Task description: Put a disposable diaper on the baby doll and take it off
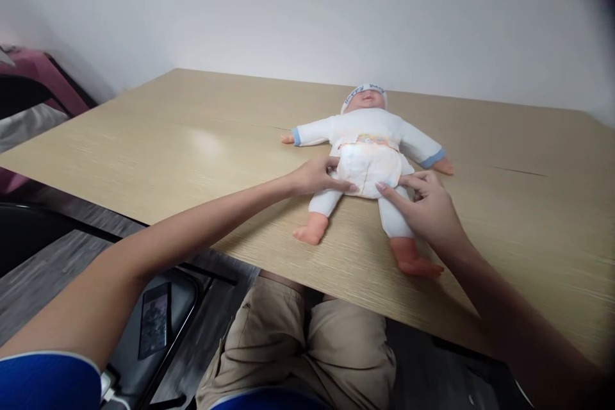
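Observation:
A baby doll (368,125) in a white suit and cap lies on its back on the wooden table (192,141), head away from me. It wears a white diaper (368,166) with a coloured waistband. My left hand (317,176) rests on the diaper's left side by the doll's thigh, fingers pressing the edge. My right hand (427,205) touches the diaper's right side at the other leg, fingertips pinching its edge.
A dark chair (120,346) stands at my lower left with a phone (154,320) lying on its seat. Pink and white fabric (38,83) sits at the far left. A white wall runs behind the table.

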`<state>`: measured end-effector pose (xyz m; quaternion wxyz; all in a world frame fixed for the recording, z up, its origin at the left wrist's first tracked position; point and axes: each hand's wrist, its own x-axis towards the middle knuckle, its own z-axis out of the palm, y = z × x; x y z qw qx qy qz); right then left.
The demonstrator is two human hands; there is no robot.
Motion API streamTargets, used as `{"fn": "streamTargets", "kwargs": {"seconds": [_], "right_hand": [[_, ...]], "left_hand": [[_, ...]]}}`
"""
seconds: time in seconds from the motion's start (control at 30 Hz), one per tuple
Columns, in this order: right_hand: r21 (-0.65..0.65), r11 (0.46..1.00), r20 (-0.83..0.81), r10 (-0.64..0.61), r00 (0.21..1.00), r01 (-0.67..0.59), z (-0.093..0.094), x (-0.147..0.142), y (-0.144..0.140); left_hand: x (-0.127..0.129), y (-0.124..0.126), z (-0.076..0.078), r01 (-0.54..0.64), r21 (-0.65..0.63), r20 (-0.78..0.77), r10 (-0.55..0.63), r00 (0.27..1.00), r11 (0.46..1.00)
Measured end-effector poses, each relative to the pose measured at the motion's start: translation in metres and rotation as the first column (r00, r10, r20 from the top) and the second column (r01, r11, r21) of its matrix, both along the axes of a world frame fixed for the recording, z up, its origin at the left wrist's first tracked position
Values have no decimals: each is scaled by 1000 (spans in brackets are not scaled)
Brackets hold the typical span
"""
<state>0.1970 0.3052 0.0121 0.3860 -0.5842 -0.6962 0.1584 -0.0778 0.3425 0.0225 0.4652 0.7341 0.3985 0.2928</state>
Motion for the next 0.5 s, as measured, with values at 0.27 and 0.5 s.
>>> {"fn": "streamTargets", "kwargs": {"seconds": [0.27, 0.5], "right_hand": [[36, 993, 25, 114, 993, -115, -2, 0, -3], [14, 993, 137, 116, 984, -119, -5, -10, 0]], "left_hand": [[1, -2, -5, 27, -29, 128, -23, 992, 999], [6, -3, -14, -29, 85, 54, 25, 998, 996]]}}
